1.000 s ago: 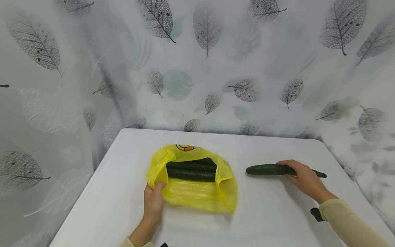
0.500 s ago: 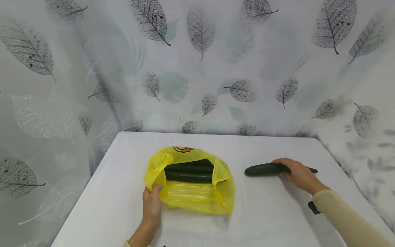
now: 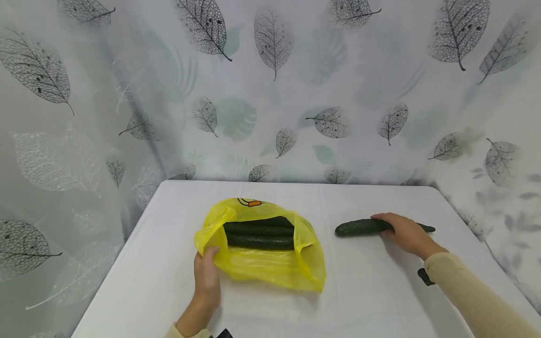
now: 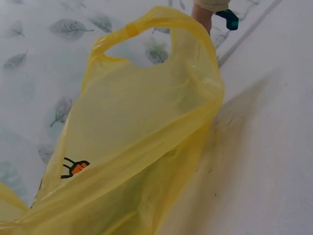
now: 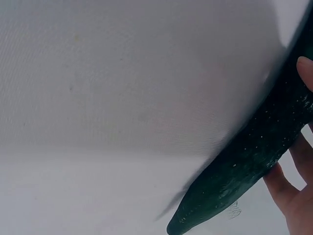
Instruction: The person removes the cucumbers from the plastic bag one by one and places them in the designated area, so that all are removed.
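A yellow plastic bag (image 3: 270, 267) lies with its mouth toward me, and several dark green cucumbers (image 3: 259, 241) show inside it. My left hand (image 3: 207, 277) pinches the left edge of the bag's mouth, thumb on the near side. In the left wrist view the bag's handle loop (image 4: 146, 24) stands up and the hand itself is out of sight. To the right, my right hand (image 3: 410, 234) grips a single cucumber (image 3: 357, 227) around its middle. The right wrist view shows this cucumber (image 5: 230, 171) close over the white surface, with thumb and fingers on either side.
Both hands work over a white table (image 3: 359, 291). A leaf-patterned curtain (image 3: 296, 103) hangs behind the table and along both sides. A small dark object (image 3: 424, 277) shows beside the right sleeve.
The head view has shifted slightly. Both hands keep their holds on the bag and the cucumber, with hardly any movement over the table.
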The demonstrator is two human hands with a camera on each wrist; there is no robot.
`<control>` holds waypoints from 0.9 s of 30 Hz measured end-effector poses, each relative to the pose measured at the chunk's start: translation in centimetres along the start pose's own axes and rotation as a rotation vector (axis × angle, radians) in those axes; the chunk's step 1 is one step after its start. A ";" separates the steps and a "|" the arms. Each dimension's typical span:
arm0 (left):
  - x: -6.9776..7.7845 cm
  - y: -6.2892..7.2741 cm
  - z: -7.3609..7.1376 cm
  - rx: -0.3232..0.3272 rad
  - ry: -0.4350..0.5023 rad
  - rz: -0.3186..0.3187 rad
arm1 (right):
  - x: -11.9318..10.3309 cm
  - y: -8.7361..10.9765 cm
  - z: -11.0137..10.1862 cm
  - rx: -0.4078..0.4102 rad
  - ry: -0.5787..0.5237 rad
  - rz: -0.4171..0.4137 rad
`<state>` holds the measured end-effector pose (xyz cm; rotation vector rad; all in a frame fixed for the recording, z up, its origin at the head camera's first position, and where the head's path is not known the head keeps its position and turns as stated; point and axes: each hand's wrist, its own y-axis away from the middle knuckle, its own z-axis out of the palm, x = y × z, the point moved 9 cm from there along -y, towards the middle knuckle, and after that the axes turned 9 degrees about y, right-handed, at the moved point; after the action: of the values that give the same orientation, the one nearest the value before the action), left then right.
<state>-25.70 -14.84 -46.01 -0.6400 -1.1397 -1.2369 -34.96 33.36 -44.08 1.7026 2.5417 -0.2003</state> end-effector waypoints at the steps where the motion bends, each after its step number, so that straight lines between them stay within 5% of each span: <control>1: 0.1 0.0 0.0 0.003 0.006 -0.001 | 0.0 -0.1 0.0 -0.006 -0.005 0.004; 11: 0.7 -0.2 0.5 -0.022 0.056 0.012 | 0.9 -0.2 0.8 -0.054 -0.065 0.068; 18: 0.7 -0.1 0.9 -0.036 0.044 0.016 | 0.7 -0.1 0.3 -0.032 -0.054 0.040; 27: 0.0 0.0 0.8 -0.034 0.035 -0.004 | -3.4 -1.4 -1.3 -0.039 -0.046 0.035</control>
<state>-25.97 -14.13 -45.77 -0.6395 -1.0935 -1.2679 -34.97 29.93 -42.27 1.7061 2.4647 -0.1842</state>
